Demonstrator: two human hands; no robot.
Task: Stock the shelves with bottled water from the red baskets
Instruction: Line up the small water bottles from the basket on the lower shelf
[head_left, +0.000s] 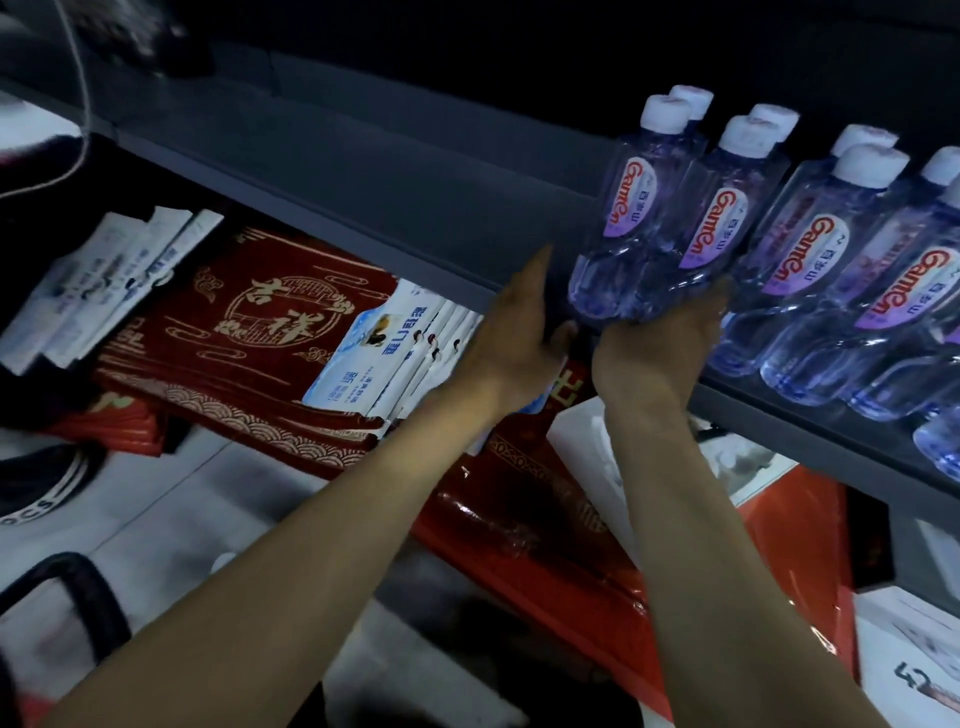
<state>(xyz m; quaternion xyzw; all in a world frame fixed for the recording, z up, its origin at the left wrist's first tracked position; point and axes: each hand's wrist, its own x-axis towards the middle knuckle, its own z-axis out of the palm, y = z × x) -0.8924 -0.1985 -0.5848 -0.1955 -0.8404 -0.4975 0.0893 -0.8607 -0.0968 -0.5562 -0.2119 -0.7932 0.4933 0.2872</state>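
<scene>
bottles (631, 228) gripped by right hand (657, 338), fingers partly hidden beneath; left hand (524, 317) flat, fingers straight.

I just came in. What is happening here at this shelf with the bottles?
A person is stocking a dark shelf with bottled water. The right hand holds a cluster of small bottles from below, its grip curled round their bases, at the shelf's front edge. The left hand is beside them with straight fingers; whether it touches them is unclear. More bottles of the same brand, the stocked bottles, already stand on the shelf to the right. Red packs lie on the level below.
</scene>
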